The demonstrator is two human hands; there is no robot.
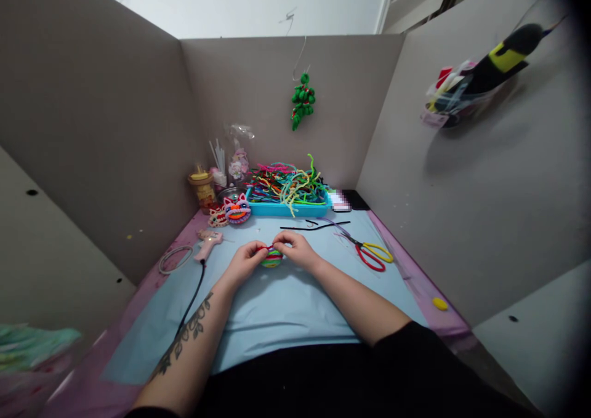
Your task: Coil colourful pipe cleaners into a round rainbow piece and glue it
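Observation:
Both hands meet at a small round striped piece point(272, 259) in green, red and yellow, held just above the light blue sheet. My left hand point(248, 261) pinches its left side, thumb and forefinger at a red strand along the top. On the other side my right hand point(295, 249) is closed on the same red strand at the upper right of the piece. The fingertips nearly touch each other. Fingers cover part of the strand, so its ends are hard to make out.
A blue tray point(286, 210) of fuzzy coloured stems stands behind the hands. Scissors point(369, 255) and black stems point(314, 226) lie to the right. A pink glue gun point(209, 245) with a cord, and lion-face pieces point(237, 210), are at left. Grey panels point(258, 98) enclose the table.

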